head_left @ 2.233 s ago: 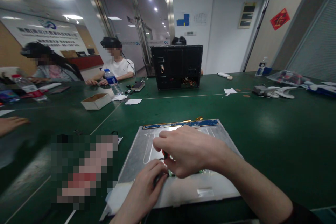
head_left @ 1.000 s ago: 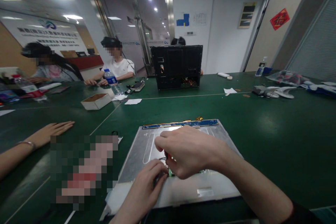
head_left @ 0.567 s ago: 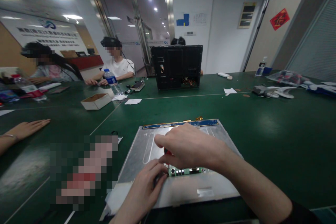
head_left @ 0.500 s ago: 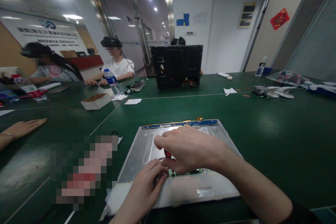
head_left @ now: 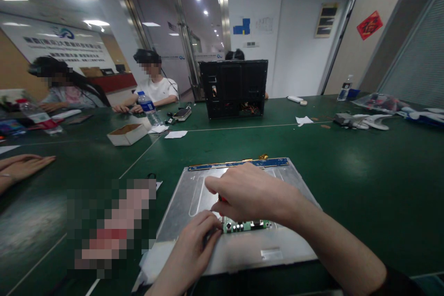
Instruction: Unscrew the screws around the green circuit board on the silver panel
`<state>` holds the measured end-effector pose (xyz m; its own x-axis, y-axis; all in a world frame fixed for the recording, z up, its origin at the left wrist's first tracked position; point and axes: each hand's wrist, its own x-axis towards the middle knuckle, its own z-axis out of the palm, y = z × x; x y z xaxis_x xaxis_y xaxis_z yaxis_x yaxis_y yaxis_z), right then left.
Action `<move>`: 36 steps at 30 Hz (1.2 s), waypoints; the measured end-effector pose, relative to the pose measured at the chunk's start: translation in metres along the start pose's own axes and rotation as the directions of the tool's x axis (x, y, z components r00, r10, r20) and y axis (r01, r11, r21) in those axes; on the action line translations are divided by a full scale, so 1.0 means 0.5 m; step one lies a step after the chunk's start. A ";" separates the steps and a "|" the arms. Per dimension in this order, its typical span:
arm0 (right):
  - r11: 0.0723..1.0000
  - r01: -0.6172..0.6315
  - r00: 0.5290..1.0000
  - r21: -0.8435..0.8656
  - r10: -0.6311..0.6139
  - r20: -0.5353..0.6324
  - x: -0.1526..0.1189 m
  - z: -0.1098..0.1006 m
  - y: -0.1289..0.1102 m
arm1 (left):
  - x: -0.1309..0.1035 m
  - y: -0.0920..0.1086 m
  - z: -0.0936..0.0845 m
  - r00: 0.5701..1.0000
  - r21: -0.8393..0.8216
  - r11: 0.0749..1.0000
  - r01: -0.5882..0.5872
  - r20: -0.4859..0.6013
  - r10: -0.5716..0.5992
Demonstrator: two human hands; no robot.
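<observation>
A metal-backed display panel [head_left: 239,249] lies flat on the table in front of me, with a blue circuit strip [head_left: 274,162] along its far edge. A green circuit board [head_left: 243,227] sits on its middle. My right hand [head_left: 248,192] is closed round a red-handled screwdriver [head_left: 222,199] above the left end of this board. Most of the handle is hidden by the fingers, and a thin shaft points down. My left hand [head_left: 199,236] rests at the board's left end, fingers pressed together close to the shaft. What they pinch, if anything, is hidden.
Across the green table [head_left: 347,185] stands an opened black monitor housing [head_left: 236,88]. A white box [head_left: 127,134] and a water bottle [head_left: 149,108] are at the left back. Another person's hands [head_left: 29,166] rest at the left edge. Two people sit behind.
My right hand has turned slightly and lifted a little, uncovering more of the green board. My left hand has barely moved. At the far left, a second hand of the other person has come into view.
</observation>
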<state>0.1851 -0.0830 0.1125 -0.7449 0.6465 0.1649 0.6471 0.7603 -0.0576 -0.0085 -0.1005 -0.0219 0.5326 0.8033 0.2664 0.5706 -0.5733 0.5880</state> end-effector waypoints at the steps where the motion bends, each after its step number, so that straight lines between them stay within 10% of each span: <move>1: 1.000 -0.008 1.000 -0.003 0.008 0.005 0.000 0.000 0.000 | 0.000 0.000 0.000 1.000 0.000 1.000 0.004 0.005 -0.004; 36: 0.990 0.098 0.995 0.106 -0.100 0.012 -0.009 -0.003 0.002 | -0.001 -0.008 0.001 0.999 0.011 0.999 -0.030 -0.008 0.031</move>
<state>0.1894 -0.0853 0.1133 -0.8077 0.5681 0.1578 0.5501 0.8224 -0.1453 -0.0107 -0.0988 -0.0246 0.5446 0.7867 0.2905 0.5611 -0.5993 0.5710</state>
